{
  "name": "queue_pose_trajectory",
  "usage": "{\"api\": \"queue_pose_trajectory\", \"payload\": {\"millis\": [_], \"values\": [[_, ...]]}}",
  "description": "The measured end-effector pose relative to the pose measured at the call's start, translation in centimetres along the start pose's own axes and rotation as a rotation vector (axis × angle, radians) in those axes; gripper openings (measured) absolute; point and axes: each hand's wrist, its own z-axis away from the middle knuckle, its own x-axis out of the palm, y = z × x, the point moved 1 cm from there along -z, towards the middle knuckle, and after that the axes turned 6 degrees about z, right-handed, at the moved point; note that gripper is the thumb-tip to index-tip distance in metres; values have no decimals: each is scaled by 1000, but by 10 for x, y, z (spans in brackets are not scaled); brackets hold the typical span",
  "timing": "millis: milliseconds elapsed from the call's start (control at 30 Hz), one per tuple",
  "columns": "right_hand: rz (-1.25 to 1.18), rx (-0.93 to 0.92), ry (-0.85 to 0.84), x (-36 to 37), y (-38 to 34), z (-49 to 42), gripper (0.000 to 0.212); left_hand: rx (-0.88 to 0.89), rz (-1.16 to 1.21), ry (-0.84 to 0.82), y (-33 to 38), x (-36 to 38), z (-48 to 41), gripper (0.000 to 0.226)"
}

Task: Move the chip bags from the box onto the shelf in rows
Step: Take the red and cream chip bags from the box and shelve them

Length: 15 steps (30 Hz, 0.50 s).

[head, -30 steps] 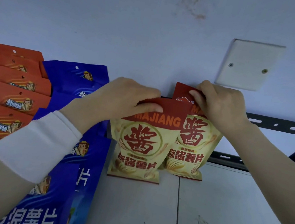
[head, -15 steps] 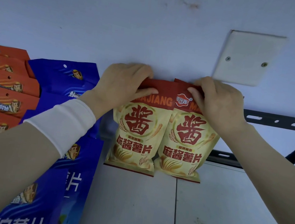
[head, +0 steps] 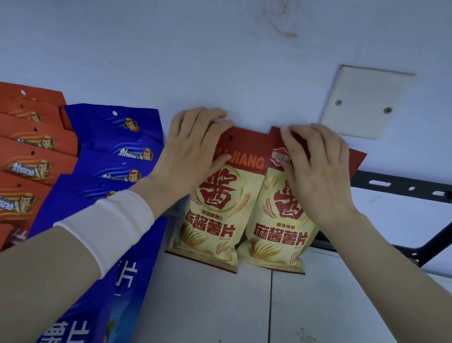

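Two cream-and-red foil chip bags (head: pixel 212 227) stand upright on the white shelf (head: pixel 343 318), touching, backs against the wall. Left hand (head: pixel 192 155) pinches the left bag (head: pixel 203 243) at its red top seal, thumb in front. Right hand (head: pixel 316 172) curls over the right bag (head: pixel 277 245) seal. They probably handle light, puffy, slick and crushable, so grip the flat seal, not the belly. Orange bags (head: pixel 26 160) and blue bags (head: pixel 119 139) are rowed to the left.
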Motion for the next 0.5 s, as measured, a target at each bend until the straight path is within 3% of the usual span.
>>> {"api": "queue_pose_trajectory", "payload": {"millis": [267, 500], "values": [[-86, 83, -157, -31, -13, 30, 49, -18, -48, -222, 30, -30, 25, 53], [-19, 183, -406, -87, -26, 72, 56, 9, 5, -387, 71, -56, 51, 57]]}}
